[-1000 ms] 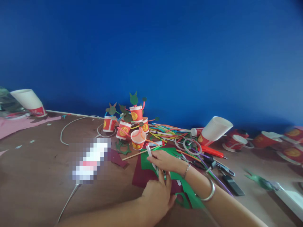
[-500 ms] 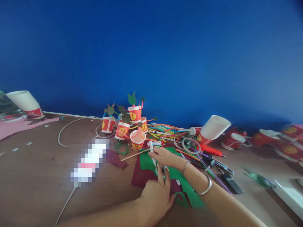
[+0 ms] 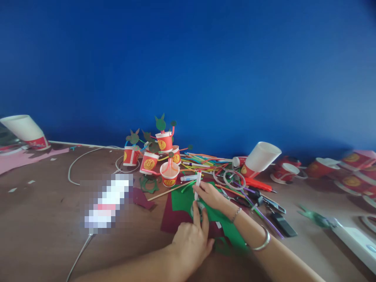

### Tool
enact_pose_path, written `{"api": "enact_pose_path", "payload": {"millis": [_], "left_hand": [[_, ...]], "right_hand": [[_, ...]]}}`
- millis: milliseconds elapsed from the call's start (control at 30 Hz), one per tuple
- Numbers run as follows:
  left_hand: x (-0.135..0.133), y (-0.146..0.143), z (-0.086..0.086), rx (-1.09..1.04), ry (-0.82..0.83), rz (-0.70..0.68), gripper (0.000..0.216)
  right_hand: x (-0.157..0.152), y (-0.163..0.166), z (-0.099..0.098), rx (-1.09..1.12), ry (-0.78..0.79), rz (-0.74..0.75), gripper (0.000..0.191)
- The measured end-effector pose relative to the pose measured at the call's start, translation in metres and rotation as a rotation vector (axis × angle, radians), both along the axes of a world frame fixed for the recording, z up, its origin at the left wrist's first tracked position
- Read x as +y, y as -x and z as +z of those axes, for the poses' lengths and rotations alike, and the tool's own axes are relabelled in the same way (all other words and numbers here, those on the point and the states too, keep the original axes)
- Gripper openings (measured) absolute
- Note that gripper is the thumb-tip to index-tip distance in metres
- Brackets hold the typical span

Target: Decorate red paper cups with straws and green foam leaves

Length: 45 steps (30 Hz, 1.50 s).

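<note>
My right hand [image 3: 209,194] is closed around a white marker [image 3: 197,183], its tip down on a green paper sheet [image 3: 183,200]. My left hand [image 3: 190,239] rests just in front of it, two fingers stretched forward and pressing a small round ring [image 3: 196,206] flat onto the green sheet. Under the green sheet lies a dark red sheet [image 3: 170,220]. A bracelet and a bangle sit on my right wrist.
Red paper cups with green cut-outs and straws [image 3: 160,154] stand behind the sheets. Coloured straws [image 3: 202,161], a tipped white cup [image 3: 260,157], tape rings [image 3: 233,179], scissors [image 3: 266,201] and more cups [image 3: 320,167] lie to the right. A white cable [image 3: 85,156] runs left.
The marker has swung from leaning left to nearly upright as my right hand moved round the ring. My left hand stays pressed on the ring. The view has drifted slightly.
</note>
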<state>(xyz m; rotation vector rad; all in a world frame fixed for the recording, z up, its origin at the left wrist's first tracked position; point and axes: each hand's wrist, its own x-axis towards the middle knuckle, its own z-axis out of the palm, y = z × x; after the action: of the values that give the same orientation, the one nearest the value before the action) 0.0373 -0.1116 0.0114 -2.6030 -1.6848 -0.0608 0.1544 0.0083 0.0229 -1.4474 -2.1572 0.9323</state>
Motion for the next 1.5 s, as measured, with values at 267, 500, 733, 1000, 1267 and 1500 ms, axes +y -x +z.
{"api": "enact_pose_path", "payload": {"millis": [267, 500, 733, 1000, 1267, 1500], "left_hand": [[0.004, 0.005, 0.004, 0.034, -0.025, -0.068, 0.057], [0.01, 0.009, 0.007, 0.114, -0.014, -0.121, 0.056], [0.02, 0.014, 0.017, 0.107, 0.023, -0.114, 0.049], [0.03, 0.02, 0.035, 0.051, 0.117, -0.113, 0.042], [0.035, 0.021, 0.044, -0.035, 0.152, -0.112, 0.024], [0.051, 0.011, 0.054, 0.048, 0.155, -0.152, 0.014]], "right_hand": [[-0.017, -0.016, -0.014, 0.176, -0.016, -0.133, 0.036], [-0.036, -0.027, -0.019, 0.267, -0.094, -0.203, 0.036], [-0.053, -0.036, -0.02, 0.21, -0.177, -0.171, 0.031], [-0.076, -0.038, -0.013, 0.148, -0.299, -0.181, 0.028], [-0.1, -0.04, -0.009, 0.017, -0.41, -0.101, 0.018], [-0.116, -0.035, -0.007, -0.022, -0.495, -0.043, 0.014]]}}
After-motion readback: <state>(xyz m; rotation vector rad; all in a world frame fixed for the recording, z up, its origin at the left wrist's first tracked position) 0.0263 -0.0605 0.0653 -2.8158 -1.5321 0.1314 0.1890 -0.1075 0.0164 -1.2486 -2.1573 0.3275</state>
